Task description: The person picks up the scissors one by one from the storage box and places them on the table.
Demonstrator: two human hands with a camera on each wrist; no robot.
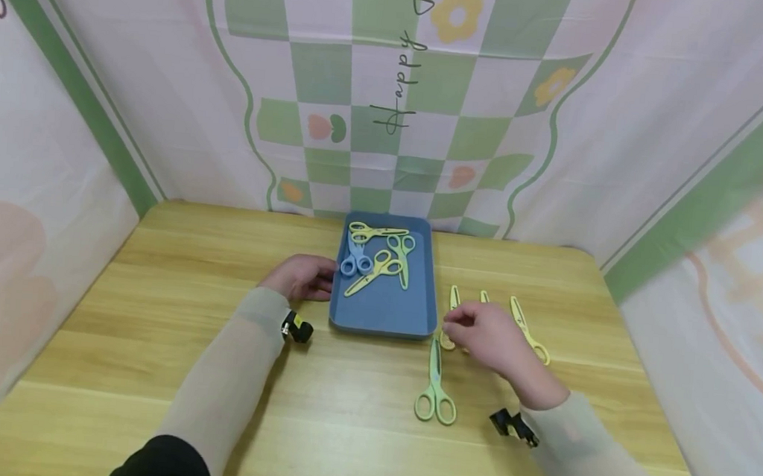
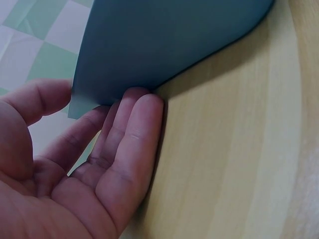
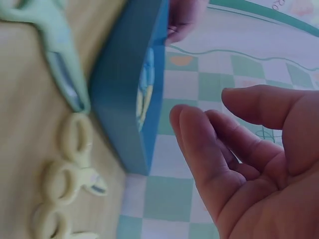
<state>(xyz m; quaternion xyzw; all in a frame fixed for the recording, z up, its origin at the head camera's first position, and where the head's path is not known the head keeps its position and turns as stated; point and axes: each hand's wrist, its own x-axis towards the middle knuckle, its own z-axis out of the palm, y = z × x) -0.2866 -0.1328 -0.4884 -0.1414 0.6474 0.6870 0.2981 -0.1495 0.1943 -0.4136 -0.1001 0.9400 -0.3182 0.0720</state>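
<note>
A blue tray (image 1: 382, 316) stands at the back middle, with my left hand (image 1: 304, 277) at its left side. In the left wrist view, the fingers (image 2: 137, 127) lie along the tray's outer wall and the thumb is at its rim. Inside are blue scissors (image 1: 356, 251), green scissors (image 1: 404, 270) and two yellow scissors (image 1: 361, 284). My right hand (image 1: 484, 338), loosely bent and holding nothing, hovers right of the tray over yellow scissors (image 1: 454, 299), partly hiding them. Before it lie other green scissors (image 1: 435, 377), tip toward the tray.
Two more yellow scissors lie to the right, the middle pair (image 1: 484, 297) mostly behind my right hand and the far pair (image 1: 521, 320) beyond it. A patterned curtain (image 1: 376, 133) hangs behind the wooden table (image 1: 353, 430) and along both sides.
</note>
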